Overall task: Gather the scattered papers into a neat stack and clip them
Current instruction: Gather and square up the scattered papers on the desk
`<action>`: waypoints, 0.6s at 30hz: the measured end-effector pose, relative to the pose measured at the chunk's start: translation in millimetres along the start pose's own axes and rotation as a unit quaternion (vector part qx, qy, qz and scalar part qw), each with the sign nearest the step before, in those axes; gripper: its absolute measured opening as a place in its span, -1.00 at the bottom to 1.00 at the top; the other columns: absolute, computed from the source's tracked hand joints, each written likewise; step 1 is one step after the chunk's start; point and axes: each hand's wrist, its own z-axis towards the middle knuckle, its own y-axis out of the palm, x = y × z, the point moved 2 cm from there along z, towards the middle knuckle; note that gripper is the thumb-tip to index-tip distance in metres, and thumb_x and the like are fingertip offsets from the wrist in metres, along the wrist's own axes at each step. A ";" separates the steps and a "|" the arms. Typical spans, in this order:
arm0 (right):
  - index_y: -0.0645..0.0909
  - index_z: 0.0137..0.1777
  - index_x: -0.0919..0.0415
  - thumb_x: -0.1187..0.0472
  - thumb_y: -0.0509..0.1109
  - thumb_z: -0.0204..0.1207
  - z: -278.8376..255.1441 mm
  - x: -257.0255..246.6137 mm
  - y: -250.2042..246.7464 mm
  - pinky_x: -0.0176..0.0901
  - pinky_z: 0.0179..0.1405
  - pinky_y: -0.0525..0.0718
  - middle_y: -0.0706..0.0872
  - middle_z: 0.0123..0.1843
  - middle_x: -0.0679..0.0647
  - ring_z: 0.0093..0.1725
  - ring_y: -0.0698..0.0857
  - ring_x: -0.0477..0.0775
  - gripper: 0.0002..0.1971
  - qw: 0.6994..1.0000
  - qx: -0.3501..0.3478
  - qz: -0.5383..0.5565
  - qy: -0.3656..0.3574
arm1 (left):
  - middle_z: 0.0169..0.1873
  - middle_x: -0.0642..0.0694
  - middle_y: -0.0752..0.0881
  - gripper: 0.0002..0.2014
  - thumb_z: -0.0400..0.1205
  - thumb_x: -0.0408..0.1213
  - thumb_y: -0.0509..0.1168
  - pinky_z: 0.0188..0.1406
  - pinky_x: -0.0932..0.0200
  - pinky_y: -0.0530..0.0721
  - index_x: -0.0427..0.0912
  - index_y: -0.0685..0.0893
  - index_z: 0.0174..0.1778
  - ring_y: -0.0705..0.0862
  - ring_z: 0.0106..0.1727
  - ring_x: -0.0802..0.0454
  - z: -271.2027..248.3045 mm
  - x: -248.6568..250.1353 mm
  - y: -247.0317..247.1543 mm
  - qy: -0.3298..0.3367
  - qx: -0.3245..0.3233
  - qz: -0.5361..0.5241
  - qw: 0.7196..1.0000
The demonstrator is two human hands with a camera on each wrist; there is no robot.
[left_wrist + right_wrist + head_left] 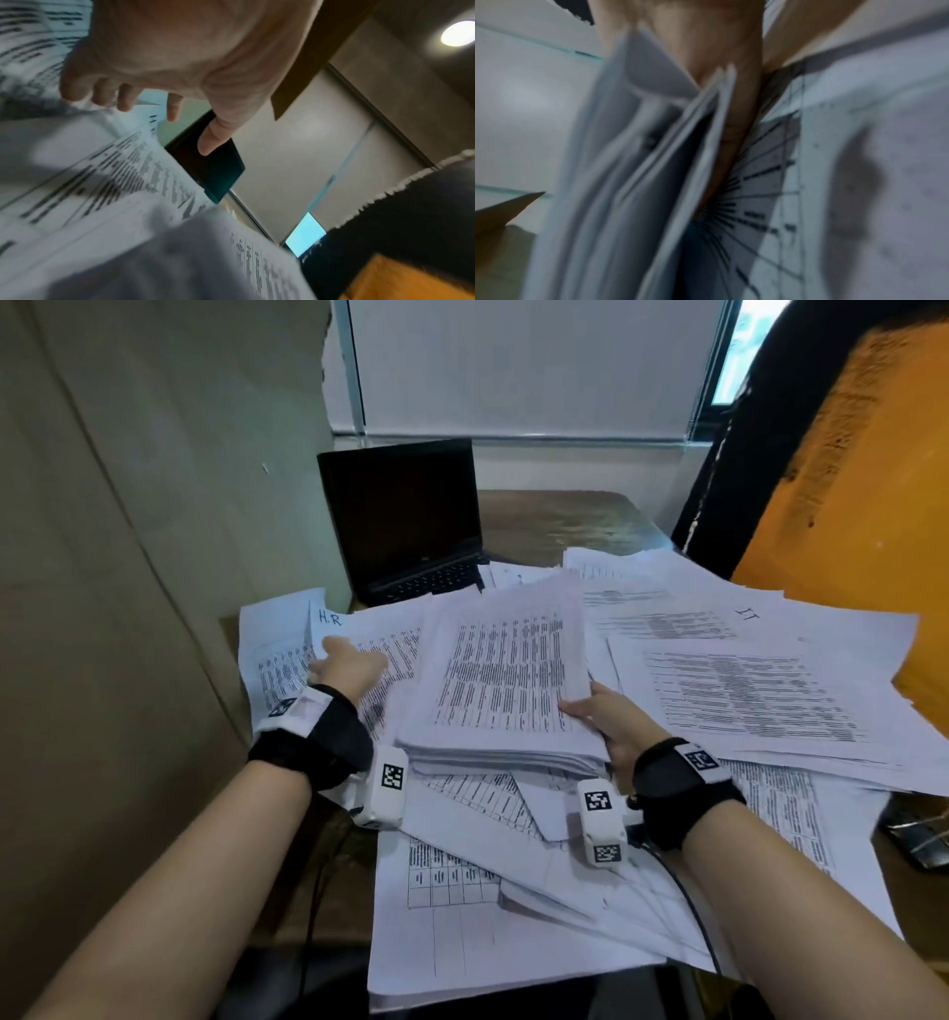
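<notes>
- The papers (729, 690) lie all over the brown table (560, 516), white sheets with dark print, many on top of each other.
- A thick stack (506, 680) of them sits in the middle, lifted a bit above the loose sheets.
- The right hand (613, 721) holds the near right corner of that stack. Its thumb lies on the top page and the fingers go under the pile.
- In the right wrist view the stack's edges (670, 154) fan out beside the fingers (734, 105), but it is blurry.
- The left hand (349, 665) reaches out to the left, over a sheet marked "H.R" (328, 621).
- Its fingers are spread and only a little bent. In the left wrist view the fingertips (126, 101) are just above the sheets, and it holds nothing.
- A black laptop (405, 521) stands open at the far side of the table, and papers cover its near edge.
- A sheet marked "IT" (747, 614) lies on the far right.
- A dark metal thing (919, 837) peeks out at the right edge; I cannot tell what it is.
- An orange and black shape (842, 480) fills the far right.
</notes>
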 end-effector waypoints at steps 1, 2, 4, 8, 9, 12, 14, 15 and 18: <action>0.40 0.46 0.37 0.51 0.21 0.66 2.1 1.4 -2.7 -0.12 -0.45 0.79 0.73 0.00 0.24 -0.22 0.79 0.17 -0.62 1.000 -0.004 0.014 0.008 | 0.58 -0.41 0.20 -0.21 0.58 -0.24 0.34 0.53 -0.16 0.36 -0.33 0.05 0.62 0.29 0.56 -0.34 2.2 -4.3 -2.7 -0.020 -0.018 -0.027 0.999; 0.37 0.46 0.31 0.50 0.20 0.66 1.6 1.2 -4.1 -0.06 -0.46 0.80 0.72 -0.04 0.22 -0.28 0.80 0.17 -0.61 0.999 -0.010 0.033 0.012 | 0.56 -0.40 0.26 -0.19 0.56 -0.29 0.37 0.50 -0.16 0.42 -0.39 0.03 0.62 0.36 0.52 -0.35 3.9 -7.5 -3.7 -0.040 -0.034 -0.059 0.997; 0.13 0.66 0.14 0.48 0.21 0.67 3.3 3.1 -9.2 0.12 -0.36 0.82 0.70 -0.03 0.17 -0.20 0.79 0.20 -0.38 0.997 -0.002 0.079 0.018 | 0.46 -0.41 0.39 -0.18 0.49 -0.39 0.42 0.39 -0.18 0.55 -0.40 0.10 0.57 0.53 0.38 -0.34 13.0 -18.0 -2.2 -0.078 -0.045 -0.148 0.985; 0.05 0.70 0.18 0.50 0.13 0.70 -0.3 4.9 -10.9 0.09 -0.33 0.81 0.69 0.01 0.13 -0.23 0.82 0.17 -0.37 0.992 -0.028 0.120 -0.011 | -0.16 -0.37 0.70 -0.88 0.51 -0.56 0.36 -0.29 0.09 0.76 -0.48 0.60 -0.07 0.78 -0.25 -0.11 -7.7 -10.0 -2.5 0.004 -0.040 -0.165 0.985; 0.04 0.71 0.15 0.51 0.11 0.70 -0.4 5.0 -10.0 0.07 -0.34 0.81 0.66 0.08 0.10 -0.21 0.81 0.18 -0.37 0.991 -0.029 0.129 -0.008 | -0.25 -0.31 0.68 -0.94 0.53 -0.54 0.35 -0.36 0.14 0.67 -0.40 0.59 -0.21 0.76 -0.22 -0.13 -14.5 -2.0 -4.6 0.054 -0.015 -0.125 0.991; 0.23 0.64 0.18 0.52 0.07 0.70 9.6 7.1 -11.1 0.19 -0.22 0.80 0.64 0.26 0.19 0.01 0.73 0.28 -0.46 0.992 -0.022 0.127 -0.005 | -0.16 -0.34 0.71 -0.88 0.62 -0.37 0.31 -0.20 0.09 0.49 -0.39 0.67 -0.09 0.63 -0.07 -0.23 -44.6 36.7 -22.6 0.240 0.103 0.017 0.965; 0.32 0.59 0.21 0.53 0.06 0.70 12.7 8.5 -10.6 0.18 -0.22 0.81 0.68 0.23 0.27 0.05 0.72 0.29 -0.51 0.996 -0.010 0.094 -0.002 | -0.22 -0.37 0.69 -0.84 0.69 -0.37 0.20 -0.27 0.26 0.26 -0.41 0.62 -0.03 0.57 -0.15 -0.26 -65.3 66.6 -40.4 0.348 0.173 0.017 0.921; 0.33 0.57 0.23 0.53 0.07 0.70 14.3 8.8 -10.5 0.15 -0.23 0.82 0.68 0.22 0.29 0.03 0.73 0.28 -0.52 0.997 -0.002 0.084 -0.002 | -0.19 -0.40 0.71 -0.82 0.69 -0.38 0.20 -0.28 0.32 0.23 -0.43 0.62 0.04 0.59 -0.14 -0.29 -72.8 80.6 -47.3 0.398 0.194 0.002 0.896; 0.37 0.53 0.25 0.52 0.09 0.70 14.9 8.7 -10.9 0.00 -0.35 0.82 0.72 0.10 0.22 -0.13 0.79 0.17 -0.56 0.998 -0.005 0.070 -0.007 | -0.11 -0.30 0.69 -0.72 0.64 -0.33 0.20 -0.17 0.26 0.40 -0.46 0.60 0.15 0.60 -0.13 -0.20 -96.9 116.5 -66.3 0.489 0.220 -0.063 0.842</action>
